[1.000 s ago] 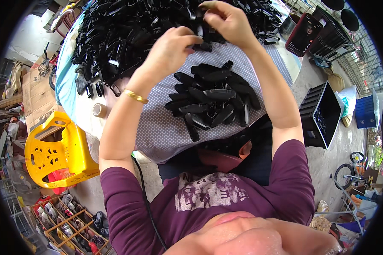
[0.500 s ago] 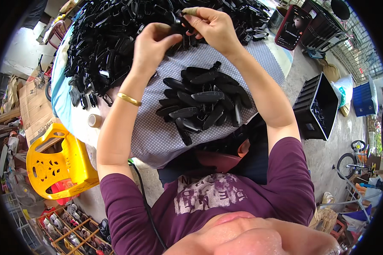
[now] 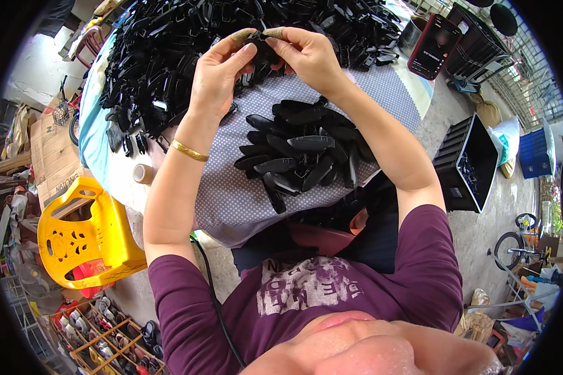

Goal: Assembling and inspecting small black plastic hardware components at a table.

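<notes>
Both hands meet above the far half of the table, over the edge of a big heap of black plastic parts (image 3: 162,69). My left hand (image 3: 222,69) pinches a small black plastic part (image 3: 260,42) between thumb and forefinger. From the other side, my right hand (image 3: 306,59) grips the same part in a pinch; its exact shape is partly hidden by the fingers. Both forefingers have tan wrappings at the tips. Between my forearms, a smaller pile of long, rounded black pieces (image 3: 311,144) lies on the dotted tablecloth (image 3: 222,200).
A roll of tape (image 3: 142,174) sits left of my left forearm. Beyond the table's left edge stands a yellow plastic chair (image 3: 87,237). A phone (image 3: 434,47) is propped up at the far right, with a black crate (image 3: 463,164) on the floor below it.
My left fingers have closed in on the part, and the two hands' fingertips now nearly touch. My right hand has shifted slightly downward. The smaller pile looks unchanged.
</notes>
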`<state>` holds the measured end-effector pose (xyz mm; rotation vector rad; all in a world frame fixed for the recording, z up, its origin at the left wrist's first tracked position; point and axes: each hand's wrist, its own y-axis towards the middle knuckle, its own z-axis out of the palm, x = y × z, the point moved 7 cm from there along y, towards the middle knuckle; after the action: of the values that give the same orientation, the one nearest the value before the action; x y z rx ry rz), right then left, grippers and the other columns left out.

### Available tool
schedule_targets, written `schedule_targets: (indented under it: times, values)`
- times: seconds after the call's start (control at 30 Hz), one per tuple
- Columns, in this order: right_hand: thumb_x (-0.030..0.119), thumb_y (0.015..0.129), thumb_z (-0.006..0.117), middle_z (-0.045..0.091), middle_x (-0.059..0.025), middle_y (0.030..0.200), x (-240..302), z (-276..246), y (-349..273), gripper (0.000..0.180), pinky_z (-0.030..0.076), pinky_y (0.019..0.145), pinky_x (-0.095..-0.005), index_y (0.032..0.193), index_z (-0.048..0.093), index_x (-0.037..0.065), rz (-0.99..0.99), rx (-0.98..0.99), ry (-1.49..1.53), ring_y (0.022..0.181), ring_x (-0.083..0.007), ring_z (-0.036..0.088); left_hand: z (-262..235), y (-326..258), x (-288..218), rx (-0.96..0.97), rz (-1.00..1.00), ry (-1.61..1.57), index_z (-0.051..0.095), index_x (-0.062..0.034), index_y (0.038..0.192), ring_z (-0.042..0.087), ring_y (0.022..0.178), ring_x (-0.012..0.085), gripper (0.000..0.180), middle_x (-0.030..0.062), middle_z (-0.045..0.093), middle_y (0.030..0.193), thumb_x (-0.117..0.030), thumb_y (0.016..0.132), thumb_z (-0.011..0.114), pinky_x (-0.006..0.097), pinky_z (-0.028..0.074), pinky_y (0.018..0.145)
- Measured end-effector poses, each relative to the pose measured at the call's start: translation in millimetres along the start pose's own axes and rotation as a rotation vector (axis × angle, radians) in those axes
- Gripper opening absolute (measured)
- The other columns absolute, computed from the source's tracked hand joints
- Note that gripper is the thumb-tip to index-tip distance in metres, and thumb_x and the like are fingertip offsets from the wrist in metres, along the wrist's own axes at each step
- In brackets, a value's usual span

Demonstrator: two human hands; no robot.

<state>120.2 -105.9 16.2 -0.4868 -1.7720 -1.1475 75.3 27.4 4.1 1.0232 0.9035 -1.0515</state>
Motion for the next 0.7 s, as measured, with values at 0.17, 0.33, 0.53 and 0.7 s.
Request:
schedule_targets:
  times: [0.17,0.33,0.53,0.7]
  values:
    - [0.010,0.088,0.056,0.064,-0.0027,0.080,-1,-1,0,0.021,0.047,0.056,-0.0193,0.106,0.062,0.000,-0.064,-0.008,-0.096,0.064,-0.0078,0.058,0,-1,-4,-0.012,0.049,0.040,0.063,-0.0046,0.109,0.058,0.081,0.0073,0.027,0.0015,0.064,0.094,-0.007,0.082,0.064,0.020,0.050,0.070]
    - [0.014,0.085,0.063,0.063,-0.0037,0.079,37,2,-8,0.018,0.048,0.059,-0.0224,0.096,0.063,-0.001,-0.533,-0.126,-0.629,0.065,-0.0087,0.058,5,-5,-1,-0.054,0.052,-0.036,0.063,-0.0041,0.109,0.059,0.083,0.0088,0.027,0.0028,0.064,0.094,-0.006,0.082,0.064,0.022,0.051,0.072]
    - [0.020,0.080,0.069,0.057,-0.0003,0.068,7,3,0,0.022,0.043,0.055,-0.0242,0.087,0.064,0.001,-0.017,0.027,-0.317,0.058,-0.0070,0.051,1,-1,-8,-0.016,-0.003,-0.119,0.064,-0.0031,0.106,0.059,0.089,0.0101,0.021,0.0058,0.066,0.097,-0.013,0.088,0.058,0.022,0.044,0.080]
    - [0.028,0.075,0.073,0.055,-0.0070,0.055,8,7,-2,0.029,0.034,0.046,-0.0278,0.075,0.065,0.001,-0.014,0.149,-0.282,0.049,-0.0108,0.041,10,-2,-18,0.150,0.097,-0.031,0.061,-0.0007,0.108,0.058,0.094,0.0149,0.023,0.0090,0.064,0.101,-0.010,0.088,0.056,0.025,0.041,0.089]
